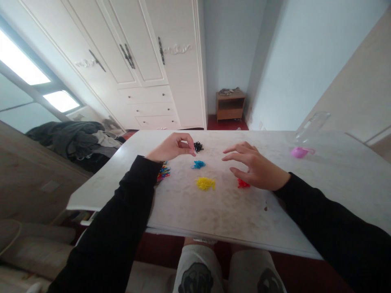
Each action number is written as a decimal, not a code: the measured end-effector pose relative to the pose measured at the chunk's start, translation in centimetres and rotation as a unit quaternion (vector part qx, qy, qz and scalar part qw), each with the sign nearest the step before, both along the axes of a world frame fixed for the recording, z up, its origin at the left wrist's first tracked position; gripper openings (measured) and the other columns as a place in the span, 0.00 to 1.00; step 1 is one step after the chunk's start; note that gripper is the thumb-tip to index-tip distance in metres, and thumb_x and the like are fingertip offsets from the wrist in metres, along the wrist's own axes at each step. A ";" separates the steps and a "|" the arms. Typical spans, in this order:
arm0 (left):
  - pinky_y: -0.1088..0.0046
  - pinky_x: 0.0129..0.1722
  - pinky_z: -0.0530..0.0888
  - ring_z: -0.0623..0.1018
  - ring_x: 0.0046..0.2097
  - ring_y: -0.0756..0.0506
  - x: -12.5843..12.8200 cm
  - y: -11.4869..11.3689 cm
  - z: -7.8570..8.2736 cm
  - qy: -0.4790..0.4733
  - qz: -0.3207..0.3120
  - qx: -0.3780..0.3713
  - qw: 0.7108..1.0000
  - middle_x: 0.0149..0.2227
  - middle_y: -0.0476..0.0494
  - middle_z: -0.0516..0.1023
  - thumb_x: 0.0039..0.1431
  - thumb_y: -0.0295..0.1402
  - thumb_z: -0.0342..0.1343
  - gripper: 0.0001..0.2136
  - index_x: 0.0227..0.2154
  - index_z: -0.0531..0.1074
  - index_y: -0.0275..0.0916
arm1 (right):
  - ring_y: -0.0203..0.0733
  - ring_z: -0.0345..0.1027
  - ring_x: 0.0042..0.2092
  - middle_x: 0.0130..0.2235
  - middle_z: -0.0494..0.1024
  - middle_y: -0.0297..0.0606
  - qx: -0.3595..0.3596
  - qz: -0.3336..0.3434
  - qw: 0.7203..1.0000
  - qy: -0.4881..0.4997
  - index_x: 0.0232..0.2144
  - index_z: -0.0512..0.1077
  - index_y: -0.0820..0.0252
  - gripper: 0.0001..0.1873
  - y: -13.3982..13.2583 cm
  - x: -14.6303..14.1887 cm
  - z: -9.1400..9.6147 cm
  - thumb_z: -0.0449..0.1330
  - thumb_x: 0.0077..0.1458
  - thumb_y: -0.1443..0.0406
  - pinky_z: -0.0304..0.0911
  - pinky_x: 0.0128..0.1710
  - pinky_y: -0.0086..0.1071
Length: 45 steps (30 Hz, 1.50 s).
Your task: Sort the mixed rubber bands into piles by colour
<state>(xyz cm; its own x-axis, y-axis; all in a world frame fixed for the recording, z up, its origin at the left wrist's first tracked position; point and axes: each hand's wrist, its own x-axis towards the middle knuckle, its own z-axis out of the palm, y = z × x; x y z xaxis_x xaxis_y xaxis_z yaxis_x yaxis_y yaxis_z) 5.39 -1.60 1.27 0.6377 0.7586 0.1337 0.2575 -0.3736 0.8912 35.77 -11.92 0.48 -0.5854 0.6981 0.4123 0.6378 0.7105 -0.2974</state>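
Note:
My left hand [172,147] is pinched shut just beside a small black pile [198,146] on the white table [214,211]; what the fingertips hold is too small to name. A mixed-colour pile [164,172] lies under my left wrist. My right hand [255,167] hovers with fingers spread, holding nothing, partly over a red pile [242,184]. Between the hands lie a blue pile [198,164] and a yellow pile [205,183].
A clear plastic container [311,124] with a pink lid piece [299,152] lies at the table's far right. Beyond stand a white wardrobe [146,61], a small wooden nightstand [230,105], and clothes heaped on the left [76,138]. My knees [229,272] are under the near edge.

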 end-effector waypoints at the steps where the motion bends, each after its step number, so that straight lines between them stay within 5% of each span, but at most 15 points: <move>1: 0.71 0.39 0.80 0.85 0.38 0.45 0.7 -0.3 -0.2 -0.017 0.002 0.005 1.000 0.32 0.46 0.80 0.52 0.38 0.70 0.15 0.30 0.69 0.36 | 0.57 0.64 0.57 0.56 0.75 0.46 -0.001 -0.002 1.000 -0.001 0.47 0.75 0.55 0.13 0.0 0.0 0.0 0.60 0.58 0.68 0.59 0.57 0.58; 11: 0.74 0.34 0.82 0.86 0.41 0.39 4.8 -2.9 -1.4 -0.070 -0.013 0.004 0.997 0.33 0.43 0.83 0.54 0.39 0.69 0.20 0.46 0.72 0.37 | 0.55 0.66 0.55 0.52 0.78 0.45 -0.021 -0.003 1.000 -0.013 0.48 0.75 0.57 0.14 0.0 -0.2 0.1 0.60 0.59 0.68 0.59 0.56 0.55; 15: 0.71 0.39 0.83 0.86 0.41 0.40 4.9 -2.9 -1.8 -0.098 -0.009 0.037 0.994 0.38 0.40 0.83 0.53 0.39 0.70 0.18 0.42 0.74 0.36 | 0.55 0.66 0.55 0.51 0.78 0.45 -0.036 -0.003 0.999 -0.019 0.49 0.75 0.57 0.15 0.0 -0.3 0.1 0.60 0.59 0.68 0.60 0.55 0.54; 24: 0.68 0.38 0.84 0.86 0.37 0.41 4.9 -3.0 -2.1 -0.094 -0.003 0.061 0.994 0.31 0.43 0.84 0.49 0.39 0.72 0.18 0.40 0.76 0.37 | 0.53 0.70 0.56 0.53 0.80 0.43 -0.052 0.031 0.998 -0.005 0.53 0.73 0.55 0.19 -0.2 -0.5 0.0 0.60 0.59 0.68 0.51 0.64 0.63; 30: 0.69 0.36 0.84 0.86 0.35 0.43 5.0 -3.4 -2.1 -0.057 -0.013 0.082 0.995 0.31 0.44 0.84 0.51 0.40 0.71 0.18 0.42 0.76 0.37 | 0.52 0.71 0.57 0.56 0.77 0.46 -0.035 0.080 0.996 0.021 0.56 0.72 0.56 0.22 -0.5 -0.7 0.5 0.60 0.59 0.69 0.63 0.59 0.52; 45: 0.70 0.37 0.84 0.84 0.33 0.46 5.5 -3.9 -2.1 -0.049 -0.020 0.132 0.990 0.30 0.45 0.82 0.53 0.38 0.70 0.16 0.42 0.77 0.37 | 0.51 0.63 0.63 0.64 0.68 0.45 -0.038 0.120 0.992 0.023 0.65 0.65 0.49 0.32 -0.7 -1.2 -0.3 0.61 0.60 0.69 0.61 0.63 0.53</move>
<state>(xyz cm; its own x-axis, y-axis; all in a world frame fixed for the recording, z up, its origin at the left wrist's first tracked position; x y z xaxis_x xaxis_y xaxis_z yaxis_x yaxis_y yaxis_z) 10.87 -5.47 -0.86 0.6405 0.6635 0.3867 0.1552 -0.6049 0.7810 34.59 -12.60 0.16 -0.7195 0.5719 0.3939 0.4378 0.8139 -0.3819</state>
